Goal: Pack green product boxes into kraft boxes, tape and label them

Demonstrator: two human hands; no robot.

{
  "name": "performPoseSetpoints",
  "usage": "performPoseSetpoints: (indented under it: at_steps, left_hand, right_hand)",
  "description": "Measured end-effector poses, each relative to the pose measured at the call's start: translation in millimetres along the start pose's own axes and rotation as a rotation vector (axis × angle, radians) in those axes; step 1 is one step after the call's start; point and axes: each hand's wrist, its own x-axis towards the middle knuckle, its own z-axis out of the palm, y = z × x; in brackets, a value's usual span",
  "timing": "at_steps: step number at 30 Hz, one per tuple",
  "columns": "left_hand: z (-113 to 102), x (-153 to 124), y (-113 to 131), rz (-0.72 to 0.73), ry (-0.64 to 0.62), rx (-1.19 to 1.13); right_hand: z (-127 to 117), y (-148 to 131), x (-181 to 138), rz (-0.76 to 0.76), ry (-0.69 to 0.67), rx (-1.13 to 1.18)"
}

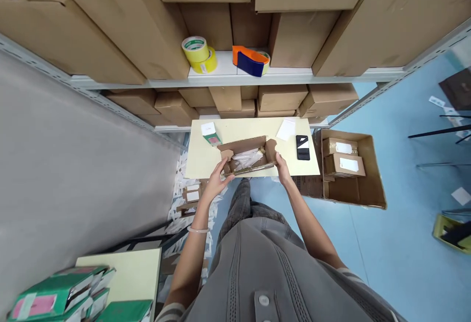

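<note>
Between my hands is an open cardboard box (241, 146), its end flaps raised, over the front part of a pale yellow table (250, 125). Inside it lie several long items in clear or white wrapping (248, 158); their kind cannot be made out. My left hand (217, 181) grips the box's left end, with the thumb along its near edge. At the right end, my right hand (281, 167) holds the side by the raised flap. A small white and green carton (211, 134) stands behind the box to the left. White paper (286, 129) and a black phone (302, 147) lie to the right.
Shelves (235, 79) of cardboard boxes rise behind the table, with yellow tape rolls (200, 57) and an orange and blue tape dispenser (250, 61). A large carton (373, 180) holding packed boxes stands at right. Green cartons (47, 297) sit on a side table, lower left.
</note>
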Motion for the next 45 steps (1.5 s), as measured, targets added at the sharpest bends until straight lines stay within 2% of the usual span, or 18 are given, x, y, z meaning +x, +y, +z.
performPoseSetpoints:
  at_steps: [6, 12, 16, 22, 27, 30, 32, 37, 39, 41, 45]
  left_hand:
    - [1.5, 58.0, -12.4, 0.079, -0.005, 0.039]
    - [9.7, 97.4, -33.7, 0.11, -0.07, 0.063]
    - [17.7, 105.1, -46.0, 0.062, -0.107, 0.047]
    - [25.7, 104.5, -55.4, -0.011, -0.056, 0.029]
    - [24.9, 103.2, -54.6, -0.009, -0.054, 0.058]
    - [15.5, 98.1, -48.1, 0.011, -0.04, 0.1]
    - [2.8, 95.3, -42.3, 0.046, 0.013, 0.144]
    - [-42.6, 111.0, -31.6, 0.067, 0.291, 0.273]
    - [-57.8, 128.2, -31.2, 0.006, 0.38, 0.327]
    - [-66.9, 148.3, -32.1, -0.151, 0.391, 0.409]
    - [-65.8, 183.2, -33.6, -0.456, 0.264, 0.502]
  right_hand:
    - [0.0, -2.5, 43.0, -0.033, -0.033, 0.007]
    - [-4.8, 0.9, 65.7, 0.05, 0.011, -0.064]
    - [-7.0, 7.3, 78.8, 0.141, 0.007, -0.108]
    - [-10.0, 17.9, 93.3, 0.217, 0.096, -0.228]
    - [-13.2, 24.8, 96.3, 0.212, 0.118, -0.246]
    - [-15.3, 28.5, 96.3, 0.181, 0.11, -0.249]
    - [-16.6, 30.1, 96.4, 0.183, 0.098, -0.247]
    - [-18.0, 29.6, 96.9, 0.212, 0.095, -0.265]
    - [-17.2, 28.5, 96.6, 0.21, 0.079, -0.283]
    - [-15.5, 27.1, 95.5, 0.189, 0.051, -0.299]
    - [-10.4, 24.2, 91.6, 0.122, 0.002, -0.33]
